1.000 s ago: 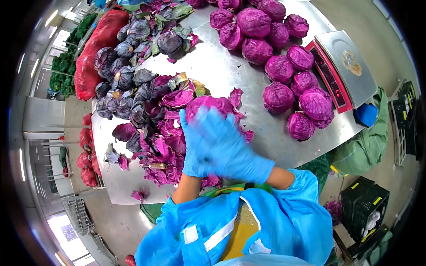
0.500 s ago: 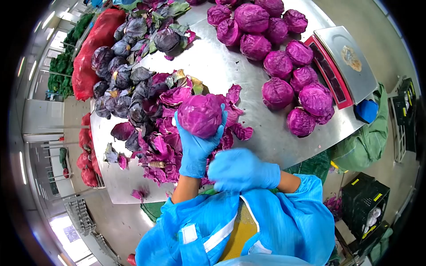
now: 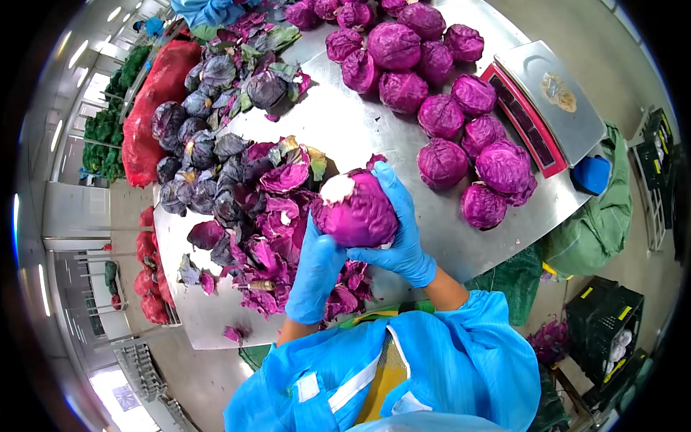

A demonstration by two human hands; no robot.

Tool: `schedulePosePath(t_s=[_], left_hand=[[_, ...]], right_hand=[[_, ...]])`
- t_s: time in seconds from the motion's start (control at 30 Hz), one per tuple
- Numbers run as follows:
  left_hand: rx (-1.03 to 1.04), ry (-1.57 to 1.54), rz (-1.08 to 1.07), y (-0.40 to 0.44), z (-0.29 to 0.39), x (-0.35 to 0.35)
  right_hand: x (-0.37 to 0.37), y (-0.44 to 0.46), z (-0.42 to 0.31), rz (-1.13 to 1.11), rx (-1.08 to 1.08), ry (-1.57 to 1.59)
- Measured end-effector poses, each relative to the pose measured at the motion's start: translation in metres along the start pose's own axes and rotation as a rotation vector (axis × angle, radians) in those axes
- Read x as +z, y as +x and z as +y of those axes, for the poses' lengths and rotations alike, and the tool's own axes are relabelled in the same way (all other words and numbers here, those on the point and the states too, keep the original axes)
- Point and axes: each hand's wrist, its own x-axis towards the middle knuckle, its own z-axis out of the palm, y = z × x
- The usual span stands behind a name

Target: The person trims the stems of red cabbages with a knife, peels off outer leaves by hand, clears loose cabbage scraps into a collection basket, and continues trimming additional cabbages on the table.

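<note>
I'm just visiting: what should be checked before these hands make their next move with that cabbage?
1. Cabbage held by both the left hand and right hand: ok.
2. Its pale patch uncovered by fingers: ok.
3. Loose leaves well away from the hands: not ok; they lie close by the left hand.
4. Blade on the small handle among the leaves: cannot tell.
5. Bare space on the metal table beside the bright cabbages: ok.
6. Reading on the scale: cannot tell.
</note>
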Motion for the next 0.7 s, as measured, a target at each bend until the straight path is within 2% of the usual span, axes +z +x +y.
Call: schedulePosePath(t_s=[0.03, 0.17, 0.37, 0.43, 0.47, 0.5, 0.57, 0.6, 0.7], left_hand=[[0.097, -0.059, -0.139, -0.006, -0.005, -0.009], [0.150, -0.020, -0.133, -0.005, -0.006, -0.006], [0.226, 0.063, -0.053, -0.005, -0.007, -0.012], [0.328, 0.104, -0.067, 0.002, -0.005, -0.011], [0.327, 0.039, -0.067, 0.010, -0.010, -0.023], [0.289, -0.052, -0.084, 0.011, -0.001, -0.018], [0.300, -0.039, -0.094, 0.019, 0.026, -0.009], [0.347, 0.138, -0.057, 0.021, 0.043, 0.003], [0.348, 0.629, -0.234, 0.041, 0.072, 0.014]], right_hand=[[-0.002, 0.002, -0.004, -0.035, -0.079, -0.119], [-0.004, 0.006, 0.000, -0.055, -0.196, -0.129], [-0.018, 0.013, -0.010, -0.265, -0.076, -0.112], [-0.012, 0.002, -0.003, -0.103, 0.171, 0.352], [-0.007, 0.005, -0.006, 0.051, 0.357, 0.529], [-0.008, 0.004, 0.004, 0.123, 0.484, 0.603], [-0.005, -0.002, 0.042, 0.051, 0.594, 0.642], [-0.006, 0.008, 0.033, 0.008, 0.544, 0.623], [0.001, 0.039, 0.006, -0.075, 0.391, 0.595]])
